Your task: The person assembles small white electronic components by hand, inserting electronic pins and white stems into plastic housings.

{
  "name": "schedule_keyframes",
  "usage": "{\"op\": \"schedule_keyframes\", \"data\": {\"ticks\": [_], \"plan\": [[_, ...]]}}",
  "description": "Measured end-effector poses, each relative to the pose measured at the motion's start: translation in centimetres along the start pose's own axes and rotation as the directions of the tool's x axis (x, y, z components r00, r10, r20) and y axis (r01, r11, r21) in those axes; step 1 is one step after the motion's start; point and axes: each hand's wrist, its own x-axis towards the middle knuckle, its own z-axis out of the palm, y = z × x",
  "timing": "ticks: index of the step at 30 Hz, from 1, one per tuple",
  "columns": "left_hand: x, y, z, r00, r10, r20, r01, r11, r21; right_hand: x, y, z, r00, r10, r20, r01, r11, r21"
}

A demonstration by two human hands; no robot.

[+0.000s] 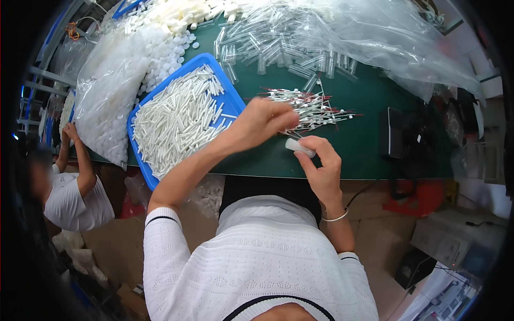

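My right hand (324,167) pinches a short, whitish cylindrical piece (300,147) between thumb and fingers, just above the near part of the green table. Just left of it and a little farther off, my left hand (262,124) has its fingers drawn together; whatever they may hold is too small to make out. Right beyond those fingers lies a pile of thin wired parts (316,112), white with red wire ends, partly covered by the hand. A blue tray (231,97) full of small white rods (176,120) sits under and left of my left forearm.
Clear plastic tubes (267,45) are heaped at the back beside a large clear bag (396,43). White caps (166,61) and a filled plastic bag (104,101) lie at the left. A black box-like object (401,134) stands at the right. Another person (77,192) works at far left.
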Motion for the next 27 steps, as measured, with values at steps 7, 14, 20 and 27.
{"op": "schedule_keyframes", "data": {"ticks": [7, 14, 20, 27], "plan": [[13.2, -3.3, 2.2, 0.995, 0.028, -0.1, 0.067, 0.555, 0.829, -1.2, -0.1, -1.9, 0.995, 0.097, 0.003, -0.096, 0.995, -0.02], [7.4, -0.8, 0.5, 0.977, -0.008, -0.213, -0.064, 0.942, -0.33, -0.6, -0.3, -4.1, 0.982, 0.168, -0.083, -0.149, 0.969, 0.198], [-3.9, 1.9, 2.3, 0.989, -0.071, 0.133, 0.126, 0.87, -0.476, 0.1, -1.3, -3.4, 0.992, 0.125, -0.023, -0.113, 0.952, 0.284], [-7.9, 0.6, 2.8, 0.989, -0.074, 0.131, 0.116, 0.927, -0.356, -1.0, -1.6, -2.7, 0.966, 0.108, 0.235, -0.153, 0.971, 0.182]]}}
